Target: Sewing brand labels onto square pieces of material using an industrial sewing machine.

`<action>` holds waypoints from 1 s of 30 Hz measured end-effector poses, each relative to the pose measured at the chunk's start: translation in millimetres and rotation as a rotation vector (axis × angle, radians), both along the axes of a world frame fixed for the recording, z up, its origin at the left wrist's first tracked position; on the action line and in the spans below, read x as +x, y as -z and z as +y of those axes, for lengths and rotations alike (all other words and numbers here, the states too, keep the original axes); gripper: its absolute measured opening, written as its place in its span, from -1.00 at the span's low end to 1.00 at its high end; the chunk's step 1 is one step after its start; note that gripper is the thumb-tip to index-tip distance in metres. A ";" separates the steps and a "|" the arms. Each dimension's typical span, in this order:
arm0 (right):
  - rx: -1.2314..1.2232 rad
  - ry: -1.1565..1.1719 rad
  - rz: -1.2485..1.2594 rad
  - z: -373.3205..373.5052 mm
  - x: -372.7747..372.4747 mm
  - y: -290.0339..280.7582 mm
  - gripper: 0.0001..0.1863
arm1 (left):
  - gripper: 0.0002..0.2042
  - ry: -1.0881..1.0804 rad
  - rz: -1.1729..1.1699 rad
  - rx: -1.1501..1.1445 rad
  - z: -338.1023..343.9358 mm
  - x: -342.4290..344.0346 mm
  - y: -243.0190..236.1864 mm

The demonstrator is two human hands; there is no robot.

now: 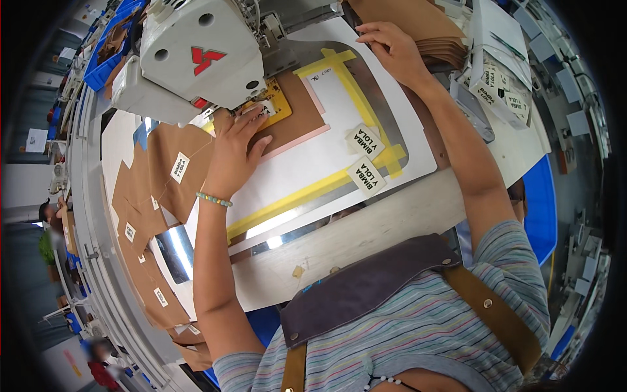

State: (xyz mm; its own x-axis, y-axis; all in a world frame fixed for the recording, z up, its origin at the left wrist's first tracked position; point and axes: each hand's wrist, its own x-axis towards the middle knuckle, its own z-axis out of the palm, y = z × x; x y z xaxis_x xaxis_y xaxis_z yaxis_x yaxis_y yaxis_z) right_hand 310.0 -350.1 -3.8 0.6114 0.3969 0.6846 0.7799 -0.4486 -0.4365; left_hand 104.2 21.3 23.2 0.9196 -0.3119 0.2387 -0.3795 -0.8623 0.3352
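My left hand lies with fingers stretched out under the head of a white sewing machine. Its fingertips rest by a yellow plate with a pale label partly visible in it. Beneath the plate is a flat brown fabric piece, bordered by pink strips on a white sheet with yellow tape. My right hand is raised at the upper right with fingers apart, holding nothing visible, beside a stack of brown pieces. Two loose cream labels lie on the sheet's right side.
Brown pieces with sewn labels drape over the left table edge. A container of labels stands at the right, with tweezers on white material above it. Blue bins sit at right and upper left. People appear at the far left.
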 end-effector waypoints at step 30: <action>-0.075 -0.017 -0.031 -2.0 -20.2 -8.6 -0.77 | -0.62 -0.073 -0.044 -0.088 9.6 4.7 4.9</action>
State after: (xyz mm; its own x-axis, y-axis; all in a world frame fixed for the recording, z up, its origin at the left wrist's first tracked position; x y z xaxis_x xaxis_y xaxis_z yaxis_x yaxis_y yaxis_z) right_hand 289.8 -352.1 4.8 0.5832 0.4575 0.6713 0.8002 -0.4658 -0.3777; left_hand 108.9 30.9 18.3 0.9271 -0.2204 0.3033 -0.3329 -0.8561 0.3953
